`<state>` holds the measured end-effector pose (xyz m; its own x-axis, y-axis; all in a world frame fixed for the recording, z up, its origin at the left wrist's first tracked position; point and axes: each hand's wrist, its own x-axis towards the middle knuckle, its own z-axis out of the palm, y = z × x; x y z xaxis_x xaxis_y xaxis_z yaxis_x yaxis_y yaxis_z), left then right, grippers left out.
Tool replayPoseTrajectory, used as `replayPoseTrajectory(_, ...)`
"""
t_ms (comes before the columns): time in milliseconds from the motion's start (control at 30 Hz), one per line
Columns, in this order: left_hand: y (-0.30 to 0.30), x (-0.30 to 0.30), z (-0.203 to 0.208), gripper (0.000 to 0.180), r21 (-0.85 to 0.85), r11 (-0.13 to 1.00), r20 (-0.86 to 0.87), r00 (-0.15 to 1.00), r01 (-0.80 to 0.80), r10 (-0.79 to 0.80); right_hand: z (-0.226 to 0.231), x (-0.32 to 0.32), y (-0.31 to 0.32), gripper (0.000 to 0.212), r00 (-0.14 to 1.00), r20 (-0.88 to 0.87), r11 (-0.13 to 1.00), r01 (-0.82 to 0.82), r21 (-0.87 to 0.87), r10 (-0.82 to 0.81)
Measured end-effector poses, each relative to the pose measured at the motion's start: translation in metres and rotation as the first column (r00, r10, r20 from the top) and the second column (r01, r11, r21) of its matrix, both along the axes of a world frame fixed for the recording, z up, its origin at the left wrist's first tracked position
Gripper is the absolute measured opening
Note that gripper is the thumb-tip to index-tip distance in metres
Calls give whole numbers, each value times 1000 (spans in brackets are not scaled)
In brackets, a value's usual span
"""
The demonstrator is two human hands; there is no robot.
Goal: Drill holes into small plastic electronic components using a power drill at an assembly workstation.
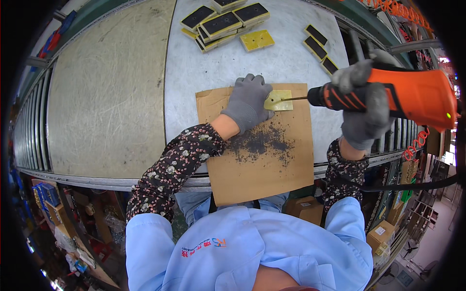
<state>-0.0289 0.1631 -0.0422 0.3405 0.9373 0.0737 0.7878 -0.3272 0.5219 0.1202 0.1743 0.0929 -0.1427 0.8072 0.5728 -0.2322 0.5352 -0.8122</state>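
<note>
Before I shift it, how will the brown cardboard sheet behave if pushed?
The brown cardboard sheet looks thin, so it is probably light, though the left hand and yellow plate on it may hold it back. Its near end juts past the table edge and could flex. The dark crumbs look loose and would likely scatter.

The head camera looks steeply down from above the wearer's light-blue cloth shirt [233,242], whose front fills the bottom of the view, and faces forward over the pale grey metal worktop [208,65]. The flat brown cardboard sheet [257,177] lies around the centre. The orange-and-black power drill [417,92] looms at right, nearer the lens than the worktop; the fisheye bends the straight edges toward the dark rim.
</note>
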Motion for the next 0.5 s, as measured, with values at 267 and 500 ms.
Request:
replayPoseTrajectory(267,-1,1,-3,43,-22,998,76,996,-55,57,0,-15,8,37,993,78,994,91,-62,-86)
replayPoseTrajectory(500,-2,0,0,44,-30,998,50,997,-54,55,-6,-15,1,35,991,58,988,127,-83,-122)
